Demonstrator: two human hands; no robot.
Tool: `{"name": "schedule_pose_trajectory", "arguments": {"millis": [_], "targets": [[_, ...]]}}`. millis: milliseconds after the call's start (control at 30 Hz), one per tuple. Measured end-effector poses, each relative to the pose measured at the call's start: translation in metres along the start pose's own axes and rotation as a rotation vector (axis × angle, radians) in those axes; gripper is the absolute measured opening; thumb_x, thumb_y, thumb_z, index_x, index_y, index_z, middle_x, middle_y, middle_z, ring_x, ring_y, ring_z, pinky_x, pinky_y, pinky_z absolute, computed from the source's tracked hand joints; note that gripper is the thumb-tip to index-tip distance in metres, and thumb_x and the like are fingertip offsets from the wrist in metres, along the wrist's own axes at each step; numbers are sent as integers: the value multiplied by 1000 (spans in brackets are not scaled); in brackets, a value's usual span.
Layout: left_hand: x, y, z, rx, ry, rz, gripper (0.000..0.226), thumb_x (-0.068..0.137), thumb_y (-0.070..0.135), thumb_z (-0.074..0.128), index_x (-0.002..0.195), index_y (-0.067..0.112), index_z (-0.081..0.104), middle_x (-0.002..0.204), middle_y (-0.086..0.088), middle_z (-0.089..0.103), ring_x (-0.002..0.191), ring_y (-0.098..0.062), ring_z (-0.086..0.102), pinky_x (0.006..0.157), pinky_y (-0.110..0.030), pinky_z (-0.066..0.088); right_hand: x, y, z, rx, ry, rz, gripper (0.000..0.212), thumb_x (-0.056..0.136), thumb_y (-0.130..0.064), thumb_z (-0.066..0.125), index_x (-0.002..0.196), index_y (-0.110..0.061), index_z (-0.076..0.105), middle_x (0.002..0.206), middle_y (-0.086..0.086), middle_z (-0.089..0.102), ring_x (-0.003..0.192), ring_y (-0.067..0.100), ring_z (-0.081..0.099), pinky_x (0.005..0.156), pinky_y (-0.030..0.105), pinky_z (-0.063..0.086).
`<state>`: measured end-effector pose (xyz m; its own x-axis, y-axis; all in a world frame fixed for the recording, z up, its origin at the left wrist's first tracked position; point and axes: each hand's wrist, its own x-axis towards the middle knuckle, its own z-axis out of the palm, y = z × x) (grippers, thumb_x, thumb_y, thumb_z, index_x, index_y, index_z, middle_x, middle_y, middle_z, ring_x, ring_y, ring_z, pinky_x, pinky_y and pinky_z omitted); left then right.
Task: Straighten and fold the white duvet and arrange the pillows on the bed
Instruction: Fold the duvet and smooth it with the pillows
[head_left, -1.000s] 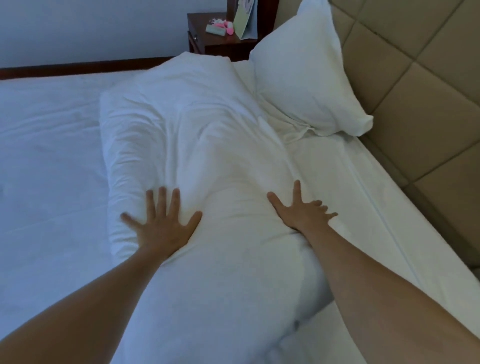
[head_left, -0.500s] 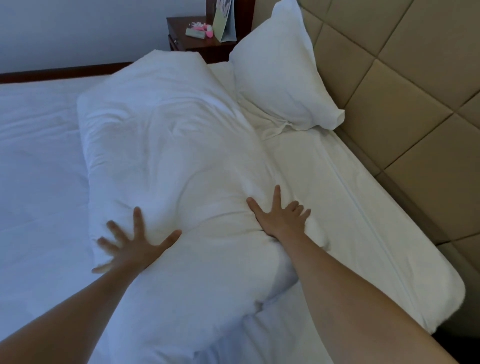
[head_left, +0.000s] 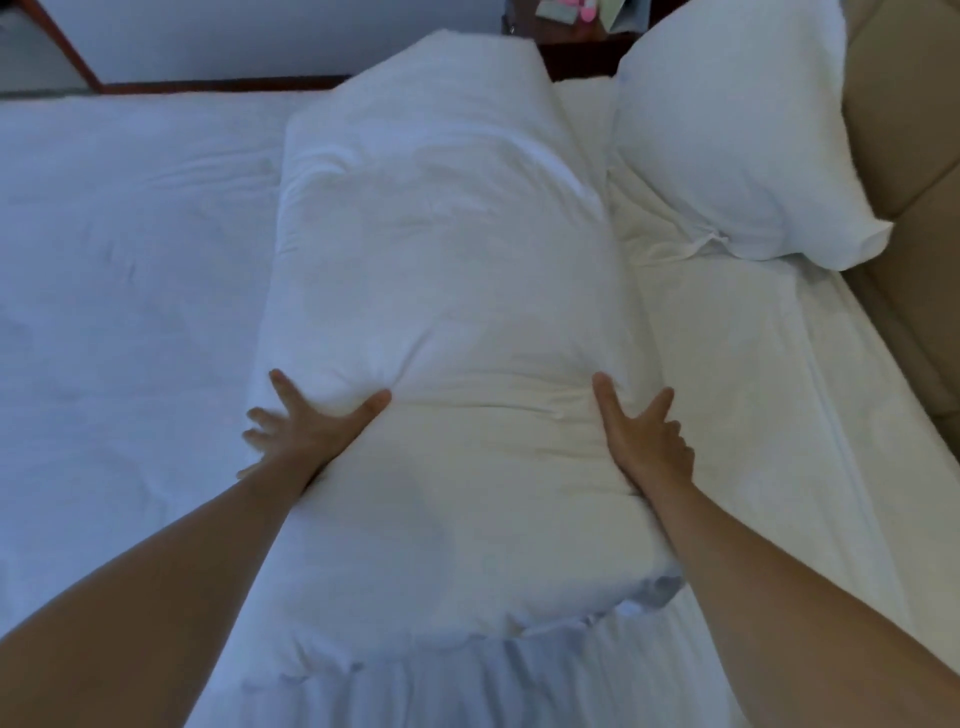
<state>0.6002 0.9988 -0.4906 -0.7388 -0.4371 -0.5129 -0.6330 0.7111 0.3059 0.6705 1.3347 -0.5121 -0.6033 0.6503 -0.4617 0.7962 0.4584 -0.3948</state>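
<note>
My left hand (head_left: 306, 434) and right hand (head_left: 641, 436), both spread flat, press the two long sides of the folded duvet (head_left: 441, 312), whose long axis runs straight away from me toward the pillow (head_left: 727, 130) propped at the headboard (head_left: 914, 156).

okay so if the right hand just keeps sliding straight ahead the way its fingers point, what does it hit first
The right hand points up the bed along the folded duvet side. Probably just more duvet and sheet; the pillow lies farther ahead, slightly right.
</note>
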Motion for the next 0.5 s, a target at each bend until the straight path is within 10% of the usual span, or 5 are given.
{"name": "schedule_pose_trajectory", "arguments": {"millis": [500], "targets": [[51,-12,15,-169,23,-41,154,36,96,62,154,17,2,152,-21,30,137,-43,37,111,-56,33,28,-16,8,295,-15,170,132,54,-105,22,139,-7,47,135,16,54,118,34,54,101,44,44]]}}
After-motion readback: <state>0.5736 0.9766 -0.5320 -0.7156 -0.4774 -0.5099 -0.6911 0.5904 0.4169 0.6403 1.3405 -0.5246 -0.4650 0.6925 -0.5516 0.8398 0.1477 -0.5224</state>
